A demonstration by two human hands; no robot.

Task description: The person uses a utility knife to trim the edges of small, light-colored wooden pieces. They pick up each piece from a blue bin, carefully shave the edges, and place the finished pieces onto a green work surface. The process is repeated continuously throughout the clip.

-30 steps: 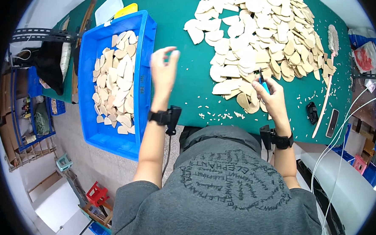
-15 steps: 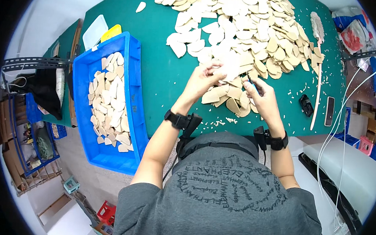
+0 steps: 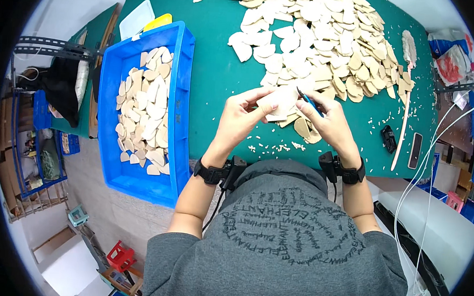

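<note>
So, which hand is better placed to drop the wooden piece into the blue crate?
Probably the left hand: it grips the wooden piece and is nearer the blue crate; the right hand holds a blue tool.

Grey lettered shirt, black wristbands, perhaps sensors.

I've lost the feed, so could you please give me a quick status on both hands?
Left hand grips pale wooden piece. Right hand holds blue tool against it. Nothing in the way.

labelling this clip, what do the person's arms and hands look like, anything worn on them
Both forearms are bare below short grey sleeves, and neither the left hand nor the right hand wears a glove. Each wrist carries a black band with a small black box: the left wrist device, with a thin black cable trailing down, and the right wrist device.
</note>
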